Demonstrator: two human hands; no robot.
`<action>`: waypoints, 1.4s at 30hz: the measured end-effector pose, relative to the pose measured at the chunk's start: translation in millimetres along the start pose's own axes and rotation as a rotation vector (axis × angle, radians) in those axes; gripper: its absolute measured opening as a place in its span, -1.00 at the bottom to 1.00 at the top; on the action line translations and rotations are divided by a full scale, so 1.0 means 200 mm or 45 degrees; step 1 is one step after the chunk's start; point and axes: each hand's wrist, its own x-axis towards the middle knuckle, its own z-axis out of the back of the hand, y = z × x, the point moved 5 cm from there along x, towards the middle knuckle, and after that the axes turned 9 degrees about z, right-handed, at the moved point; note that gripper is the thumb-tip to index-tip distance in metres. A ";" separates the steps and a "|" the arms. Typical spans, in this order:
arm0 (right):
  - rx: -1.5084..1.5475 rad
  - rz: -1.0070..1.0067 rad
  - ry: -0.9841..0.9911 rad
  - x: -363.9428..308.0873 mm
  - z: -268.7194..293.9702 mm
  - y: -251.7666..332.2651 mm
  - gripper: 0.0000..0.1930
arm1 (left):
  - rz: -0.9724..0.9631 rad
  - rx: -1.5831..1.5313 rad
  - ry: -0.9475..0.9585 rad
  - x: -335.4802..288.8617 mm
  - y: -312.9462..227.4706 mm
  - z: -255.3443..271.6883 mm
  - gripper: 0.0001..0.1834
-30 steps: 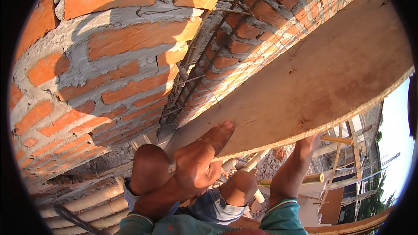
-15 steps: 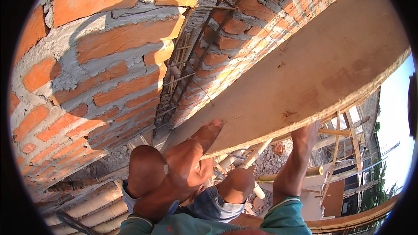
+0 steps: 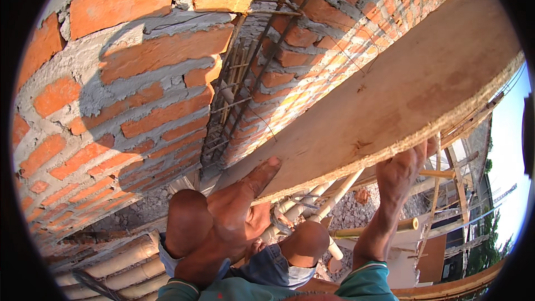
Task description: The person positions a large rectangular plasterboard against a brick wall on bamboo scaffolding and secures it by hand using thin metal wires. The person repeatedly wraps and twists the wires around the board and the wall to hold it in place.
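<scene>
A long brown wooden board (image 3: 384, 95) slants from low centre up to the far right, its rough cut edge facing me. My left hand (image 3: 234, 203) is closed on the board's lower end, thumb pressed on the broad face and the fingers round the edge. Farther along, my right hand (image 3: 401, 167) grips the near edge from below; its fingertips are partly hidden at the board's underside. Behind the board stands a brick wall (image 3: 334, 61), with the board's far edge close along it.
Another brick wall (image 3: 139, 58) rises at left, bearing a shadow. Steel reinforcing bars (image 3: 270, 50) with tie wire stand in the gap between walls. Bamboo poles (image 3: 125, 276) lie below at left; more bamboo (image 3: 373, 229) crosses above rubble. Wooden framing (image 3: 460, 189) stands at right.
My right hand has shifted up and right along the board's edge, and its knuckles now show. The board has tilted slightly; my left hand keeps its grip on the lower end.
</scene>
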 end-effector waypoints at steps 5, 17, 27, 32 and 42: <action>0.034 -0.142 0.070 -0.06 0.01 -0.04 -0.66 | 0.123 -0.021 0.047 0.00 0.01 0.01 -0.68; 0.037 -0.383 0.059 -0.20 0.04 -0.09 -0.75 | 0.229 0.046 0.090 0.03 -0.02 0.06 -0.68; -0.025 -0.352 0.259 -0.20 0.10 -0.08 -0.66 | 0.105 0.124 -0.037 0.07 0.00 0.10 -0.51; -0.026 -0.139 0.246 0.06 -0.05 0.06 -0.51 | 0.145 0.120 -0.010 0.05 -0.02 0.08 -0.58; 0.269 -0.287 0.106 0.35 -0.38 0.06 -0.95 | -0.020 -0.027 -0.171 0.10 0.06 0.02 -0.55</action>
